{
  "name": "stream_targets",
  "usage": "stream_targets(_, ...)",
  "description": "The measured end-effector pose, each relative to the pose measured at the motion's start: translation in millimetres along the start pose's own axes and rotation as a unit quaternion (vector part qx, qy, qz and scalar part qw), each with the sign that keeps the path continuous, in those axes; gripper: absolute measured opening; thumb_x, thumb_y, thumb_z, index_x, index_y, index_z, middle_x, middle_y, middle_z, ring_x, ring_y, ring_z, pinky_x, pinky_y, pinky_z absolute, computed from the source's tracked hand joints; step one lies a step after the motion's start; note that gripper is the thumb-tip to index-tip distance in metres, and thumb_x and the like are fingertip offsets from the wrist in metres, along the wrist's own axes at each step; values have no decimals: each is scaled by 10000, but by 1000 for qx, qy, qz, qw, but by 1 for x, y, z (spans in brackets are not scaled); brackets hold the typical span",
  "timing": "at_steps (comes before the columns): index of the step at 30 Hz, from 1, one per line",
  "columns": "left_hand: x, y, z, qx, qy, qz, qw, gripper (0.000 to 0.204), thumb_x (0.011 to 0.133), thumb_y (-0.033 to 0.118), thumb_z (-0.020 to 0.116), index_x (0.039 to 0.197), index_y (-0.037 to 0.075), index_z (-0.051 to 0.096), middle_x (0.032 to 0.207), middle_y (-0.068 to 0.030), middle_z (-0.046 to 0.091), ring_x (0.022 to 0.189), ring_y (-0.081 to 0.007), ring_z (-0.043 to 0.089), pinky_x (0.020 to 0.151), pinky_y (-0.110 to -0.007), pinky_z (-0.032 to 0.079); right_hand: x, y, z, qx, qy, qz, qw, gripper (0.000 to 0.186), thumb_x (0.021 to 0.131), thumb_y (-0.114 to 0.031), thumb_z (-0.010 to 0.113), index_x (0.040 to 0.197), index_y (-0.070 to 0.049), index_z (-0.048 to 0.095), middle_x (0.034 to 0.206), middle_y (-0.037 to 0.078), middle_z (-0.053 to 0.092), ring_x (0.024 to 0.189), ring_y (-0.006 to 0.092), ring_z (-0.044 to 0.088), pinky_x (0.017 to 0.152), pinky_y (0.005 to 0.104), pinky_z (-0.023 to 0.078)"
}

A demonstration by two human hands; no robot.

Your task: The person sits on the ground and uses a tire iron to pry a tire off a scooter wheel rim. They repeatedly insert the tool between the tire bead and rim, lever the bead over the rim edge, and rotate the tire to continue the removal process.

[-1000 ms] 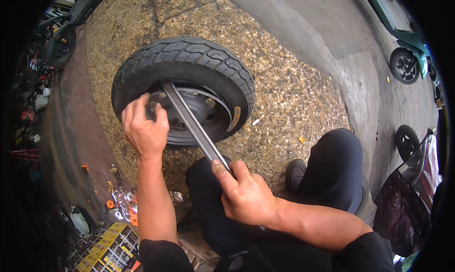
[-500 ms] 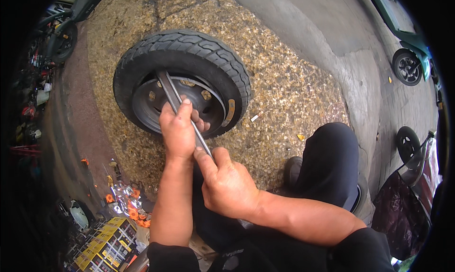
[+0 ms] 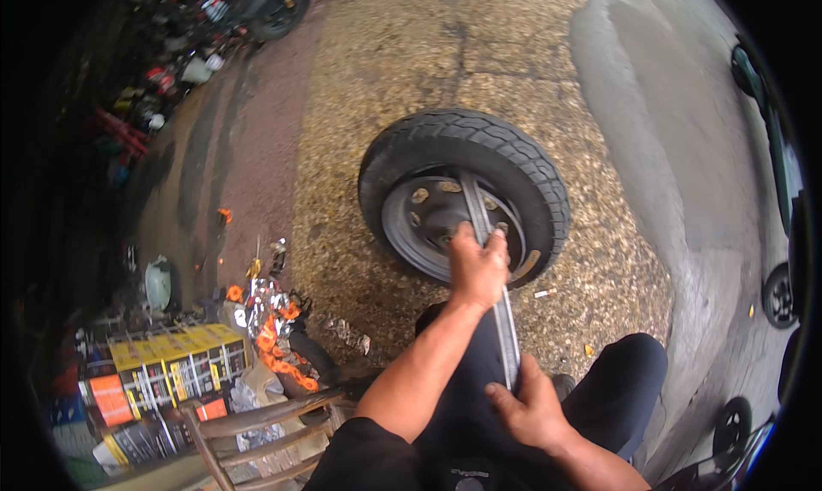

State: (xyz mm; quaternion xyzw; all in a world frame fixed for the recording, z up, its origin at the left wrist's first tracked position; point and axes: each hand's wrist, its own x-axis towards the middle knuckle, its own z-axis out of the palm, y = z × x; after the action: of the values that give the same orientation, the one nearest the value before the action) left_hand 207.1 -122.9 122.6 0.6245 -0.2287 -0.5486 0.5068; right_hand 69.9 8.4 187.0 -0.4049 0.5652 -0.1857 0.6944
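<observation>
A black treaded tyre (image 3: 514, 148) leans on the speckled floor in front of me, around a grey metal wheel rim (image 3: 398, 221) with holes in its disc. One end of a long, flat steel tyre lever (image 3: 506, 341) is tucked between the tyre's side and the rim. Near the rim, my left hand (image 3: 478, 267) is closed round the lever's middle. My right hand (image 3: 535, 410) has the lever's lower end between thumb and fingers, above my legs. The palm side of that grip is hidden.
Yellow and black boxes (image 3: 175, 354) are stacked at lower left beside a wooden chair (image 3: 274, 418). Orange scraps (image 3: 278, 350) and foil lie near them. Parked scooter wheels (image 3: 779, 296) stand at the right, and a cigarette butt (image 3: 545, 293) lies by the tyre.
The view has swung, so the wheel sits further right and lower. My right hand has slid to the lever's lower end, its fist loosened. The lever now slants less.
</observation>
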Motion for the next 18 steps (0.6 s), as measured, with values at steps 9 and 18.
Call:
stream_targets(9, -3, -6, 3, -31, 102, 71, 992, 163, 971, 42, 579, 896, 21, 435, 621, -19, 524, 463, -88, 474, 377, -286, 360, 19, -16, -39, -237, -40, -57, 969, 277, 839, -123, 730, 922, 42, 524, 665, 234, 613, 585, 346, 622, 573, 432, 480)
stream_targets(18, -20, 2, -20, -73, 153, 59, 984, 118, 980, 86, 574, 932, 26, 484, 599, -36, 534, 431, -118, 486, 394, -292, 428, 17, -31, -30, -335, -77, -98, 934, 295, 812, -129, 730, 837, 30, 482, 637, 257, 599, 624, 454, 632, 571, 487, 488)
